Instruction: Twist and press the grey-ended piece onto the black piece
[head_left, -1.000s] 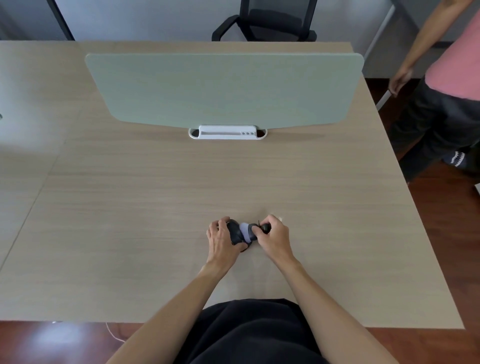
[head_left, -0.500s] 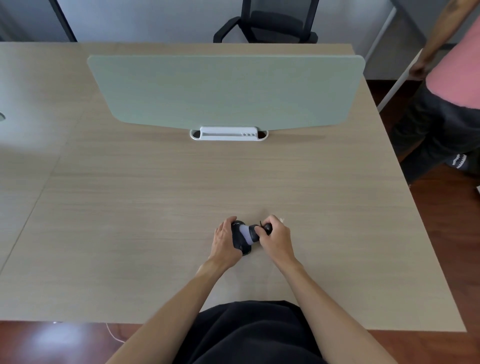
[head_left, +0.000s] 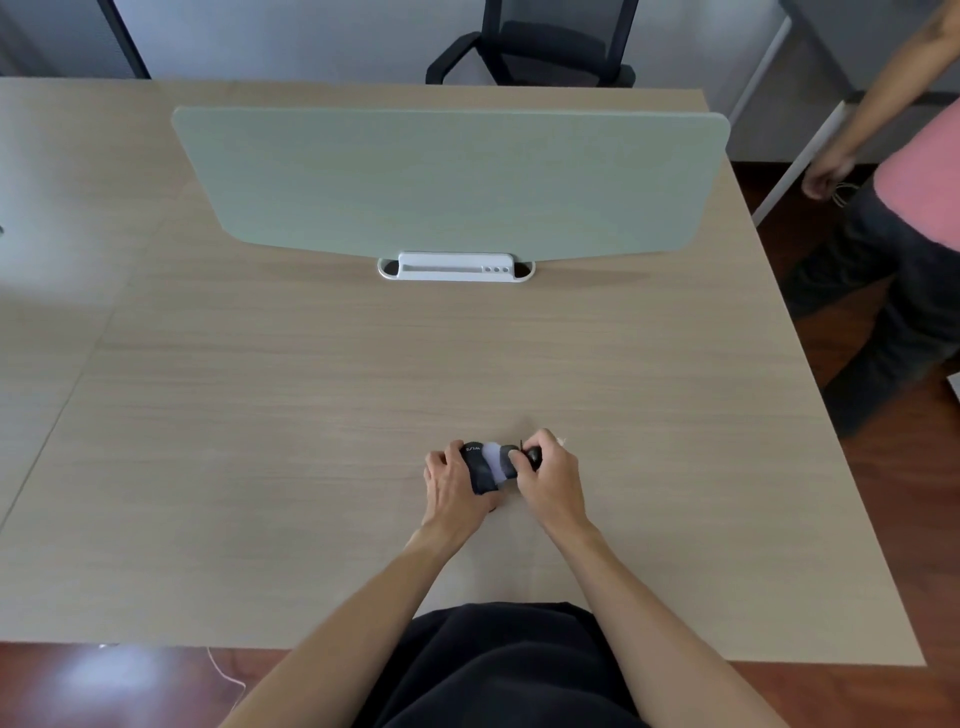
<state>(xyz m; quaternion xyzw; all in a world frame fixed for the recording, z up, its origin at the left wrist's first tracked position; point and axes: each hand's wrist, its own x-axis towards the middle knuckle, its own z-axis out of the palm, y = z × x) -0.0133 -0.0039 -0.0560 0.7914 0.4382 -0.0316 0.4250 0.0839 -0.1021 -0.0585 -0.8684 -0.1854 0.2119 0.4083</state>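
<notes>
Between your hands: a small dark-and-pale-grey bundle (head_left: 488, 465), looks like a rolled sock but honestly too small to be sure, down on the near middle of the desk (head_left: 311, 415).
Left hand (head_left: 451, 480): fingers curled round the bundle's left end, thumb tucked under it. Reads like you're anchoring that end so it can't roll off.
Right hand (head_left: 549, 475): fingertips pinching the right end, where a little black bit pokes up. Both hands are closed on it, nothing spread.
Why low: wrists sit near the desktop, so the wood takes the weight and your fingers are free to fiddle.
Further out: pale green divider panel (head_left: 452, 182) stands upright across the desk in a white clip base (head_left: 455, 267), well apart from your hands.
Beyond that: black office chair (head_left: 540, 47) behind the far edge.
Off right: another person (head_left: 914, 208) in a pink top stands on the wooden floor beside the desk.
</notes>
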